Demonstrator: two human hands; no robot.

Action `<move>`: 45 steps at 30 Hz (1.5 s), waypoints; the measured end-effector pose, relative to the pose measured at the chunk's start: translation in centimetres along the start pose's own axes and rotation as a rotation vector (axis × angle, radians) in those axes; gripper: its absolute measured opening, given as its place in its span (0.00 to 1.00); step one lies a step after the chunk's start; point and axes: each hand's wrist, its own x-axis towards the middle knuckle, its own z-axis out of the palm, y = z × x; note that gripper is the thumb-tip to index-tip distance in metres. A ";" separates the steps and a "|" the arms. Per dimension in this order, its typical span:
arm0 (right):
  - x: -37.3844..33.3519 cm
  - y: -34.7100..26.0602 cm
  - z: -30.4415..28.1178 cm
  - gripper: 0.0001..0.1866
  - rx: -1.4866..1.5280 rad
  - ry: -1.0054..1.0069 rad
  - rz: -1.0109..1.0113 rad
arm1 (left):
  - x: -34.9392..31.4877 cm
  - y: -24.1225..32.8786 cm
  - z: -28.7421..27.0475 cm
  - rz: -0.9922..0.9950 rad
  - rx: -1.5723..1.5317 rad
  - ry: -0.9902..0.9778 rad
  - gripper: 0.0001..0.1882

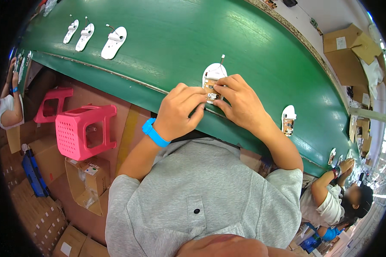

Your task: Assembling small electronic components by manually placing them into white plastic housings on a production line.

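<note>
On the green belt in front of me lies a white sole-shaped plastic shell [214,70] with a brown circuit board [210,89] in its lower part. A thin wire with a small white connector [223,56] sticks up from its top end. My left hand [181,110], a blue band on its wrist, grips the board's left and near edge with curled fingers and thumb. From the right, my right hand [241,101] holds the board with bent fingertips over its right edge and thumb near its lower corner. Both hands partly cover the board.
White shells with wires [114,43] lie at the far left of the belt. Another shell with a board [289,121] is at right. Pink stools [73,135] and an open carton [88,184] stand on the floor at left. Co-workers sit at left [10,111] and right [324,203].
</note>
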 end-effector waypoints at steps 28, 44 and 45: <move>-2.9 3.6 -1.8 0.21 -0.013 0.002 -0.274 | -0.5 0.7 1.2 0.150 0.332 -0.122 0.20; -3.7 4.4 -0.5 0.20 0.051 0.008 -0.294 | -0.7 1.7 2.4 0.093 0.376 -0.144 0.19; -3.7 4.4 -0.5 0.20 0.058 0.004 -0.292 | -0.6 1.7 2.5 0.098 0.371 -0.139 0.19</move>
